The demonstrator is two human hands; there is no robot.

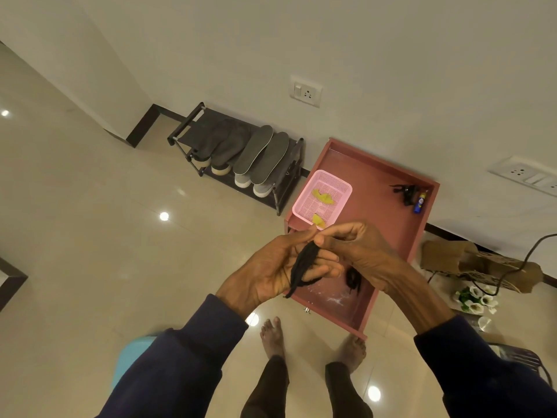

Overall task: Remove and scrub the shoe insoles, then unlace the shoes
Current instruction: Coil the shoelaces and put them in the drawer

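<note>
Shoelace (306, 260), black, is wound in a hank round the loosely curled fingers of my left hand (271, 273). My right hand (361, 251) pinches its top end between thumb and fingertips. Both hands hang over the near left part of a reddish drawer (376, 206) on the floor. A second black lace (353, 280) lies inside it just below my right hand, and a pink basket (346, 188) sits at its far left. Two grey insoles (262, 152) lean on the shoe rack (187, 128) to the far left, over grey shoes (242, 179).
</note>
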